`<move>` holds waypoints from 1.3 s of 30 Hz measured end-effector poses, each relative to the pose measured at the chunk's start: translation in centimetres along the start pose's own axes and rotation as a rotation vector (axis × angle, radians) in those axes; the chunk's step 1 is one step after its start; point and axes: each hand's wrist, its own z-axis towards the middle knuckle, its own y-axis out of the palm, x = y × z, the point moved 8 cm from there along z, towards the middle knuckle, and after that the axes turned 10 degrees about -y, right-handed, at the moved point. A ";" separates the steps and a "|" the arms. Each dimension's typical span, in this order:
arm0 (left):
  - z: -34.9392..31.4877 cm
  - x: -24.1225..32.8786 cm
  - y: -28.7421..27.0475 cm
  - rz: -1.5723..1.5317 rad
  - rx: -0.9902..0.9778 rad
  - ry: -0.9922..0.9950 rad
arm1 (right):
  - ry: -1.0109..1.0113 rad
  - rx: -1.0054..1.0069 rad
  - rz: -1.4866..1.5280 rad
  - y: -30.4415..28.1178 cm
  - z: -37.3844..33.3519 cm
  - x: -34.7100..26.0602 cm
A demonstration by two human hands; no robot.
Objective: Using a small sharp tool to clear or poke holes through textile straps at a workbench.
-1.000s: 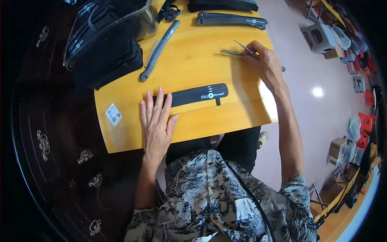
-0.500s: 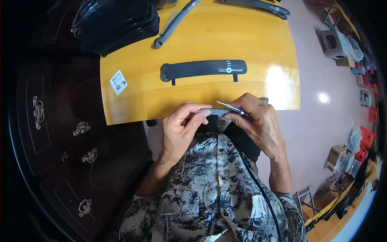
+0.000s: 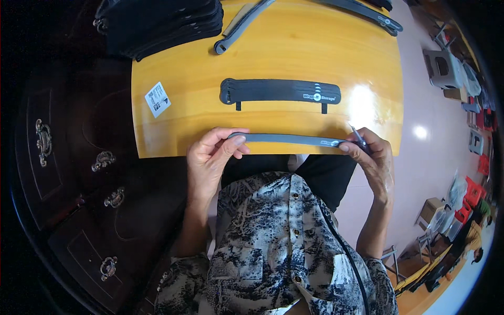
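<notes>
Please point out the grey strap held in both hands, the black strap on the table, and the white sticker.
grey strap (image 3: 286, 139), head view, its middle.
black strap (image 3: 273, 91), head view, its middle.
white sticker (image 3: 157, 99), head view, its centre.

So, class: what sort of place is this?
Probably a small workshop: a yellow wooden table holds a black strap, a stack of black straps sits at its corner, and plastic stools stand nearby.

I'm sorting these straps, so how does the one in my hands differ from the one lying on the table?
The held strap looks grey and thin, stretched edge-on between left hand and right hand. The table strap lies flat on the yellow tabletop, black, broader, untouched. Both are long with a pale mark near the right end.
</notes>
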 end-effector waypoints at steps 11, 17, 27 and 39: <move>-0.1 2.6 0.0 0.256 0.051 0.122 | 0.250 -0.003 0.288 0.0 -0.1 0.6; -1.3 3.1 -1.8 0.387 0.330 0.195 | 0.201 0.066 0.264 0.3 -0.5 0.0; -1.6 3.2 -2.5 0.323 0.440 0.243 | 0.169 0.101 0.107 -0.6 -1.1 -0.6; -1.1 2.8 -2.7 0.272 0.432 0.165 | 0.126 0.151 0.108 -1.2 -1.0 -0.7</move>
